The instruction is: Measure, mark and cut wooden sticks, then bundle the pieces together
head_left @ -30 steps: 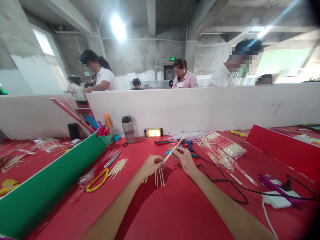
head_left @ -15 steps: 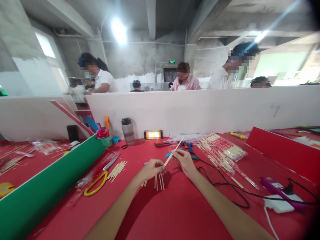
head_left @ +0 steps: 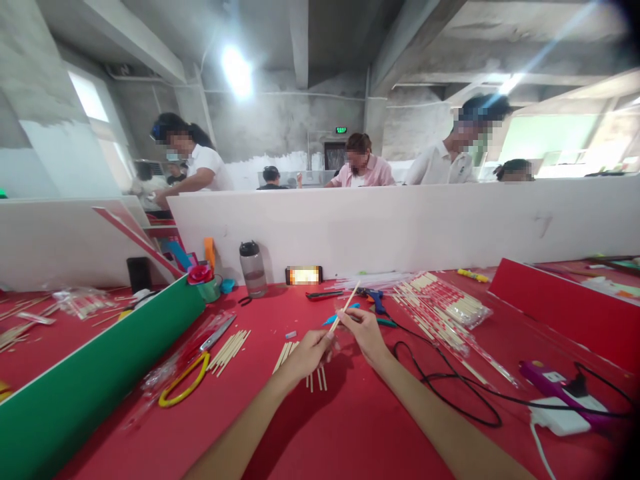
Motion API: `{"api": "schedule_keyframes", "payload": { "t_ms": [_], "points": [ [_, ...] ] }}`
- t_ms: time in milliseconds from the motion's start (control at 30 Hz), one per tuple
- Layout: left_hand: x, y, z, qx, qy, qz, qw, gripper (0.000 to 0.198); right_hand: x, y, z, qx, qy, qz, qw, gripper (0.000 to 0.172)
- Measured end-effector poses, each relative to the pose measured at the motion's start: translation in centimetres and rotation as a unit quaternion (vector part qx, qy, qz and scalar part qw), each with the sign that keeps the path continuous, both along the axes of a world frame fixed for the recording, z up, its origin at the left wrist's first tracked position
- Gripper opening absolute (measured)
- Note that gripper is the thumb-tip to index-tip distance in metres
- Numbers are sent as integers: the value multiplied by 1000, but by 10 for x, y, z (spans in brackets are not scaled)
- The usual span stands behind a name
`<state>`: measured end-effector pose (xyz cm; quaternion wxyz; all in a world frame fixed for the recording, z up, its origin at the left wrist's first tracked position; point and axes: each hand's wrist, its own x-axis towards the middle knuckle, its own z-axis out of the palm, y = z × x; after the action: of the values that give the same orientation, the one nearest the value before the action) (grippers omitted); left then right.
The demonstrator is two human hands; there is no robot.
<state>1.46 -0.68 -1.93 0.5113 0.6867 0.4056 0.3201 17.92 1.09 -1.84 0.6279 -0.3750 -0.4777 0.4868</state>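
Both my hands meet over the red table (head_left: 350, 427) on one thin wooden stick (head_left: 349, 303). My left hand (head_left: 306, 354) pinches the stick's near end. My right hand (head_left: 367, 331) grips it a little higher, and the far end slants up and away. Under my hands lie a few short cut sticks (head_left: 318, 380). A second loose bunch of sticks (head_left: 229, 349) rests to the left, beside yellow-handled scissors (head_left: 185, 380).
A green board (head_left: 95, 380) leans at left, a red board (head_left: 565, 310) at right, a white partition (head_left: 410, 227) behind. Wrapped chopstick packs (head_left: 445, 303), a purple glue gun (head_left: 555, 383) with black cable, a water bottle (head_left: 251, 269) and a phone (head_left: 303, 275) lie around. Several people work beyond the partition.
The view has dipped and shifted slightly. My left hand has closed in on the right one along the stick. Both hands still hold it.
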Motion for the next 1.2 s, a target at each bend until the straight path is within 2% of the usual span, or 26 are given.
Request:
{"api": "schedule_keyframes", "payload": {
  "t_ms": [367,533,700,833,1067,1200],
  "points": [
    [-2,-1,2,-51,-6,-24,998,63,2,0,2,1,-10,3,1000,37],
    [3,-4,3,-54,-40,-9,998,65,-3,-2,-1,14,-32,28,999,36],
    [5,-9,10,-64,-62,1,996,62,-6,-6,5,1,-30,33,999,37],
    [5,-12,14,-100,-83,5,992,60,-4,-6,8,-1,-32,46,998,38],
    [0,-12,11,-182,-115,-2,977,55,-4,-9,11,-28,-25,66,997,40],
    [-1,-15,15,-183,-106,4,977,56,-2,-10,14,-21,-37,72,996,39]
  ]
}}
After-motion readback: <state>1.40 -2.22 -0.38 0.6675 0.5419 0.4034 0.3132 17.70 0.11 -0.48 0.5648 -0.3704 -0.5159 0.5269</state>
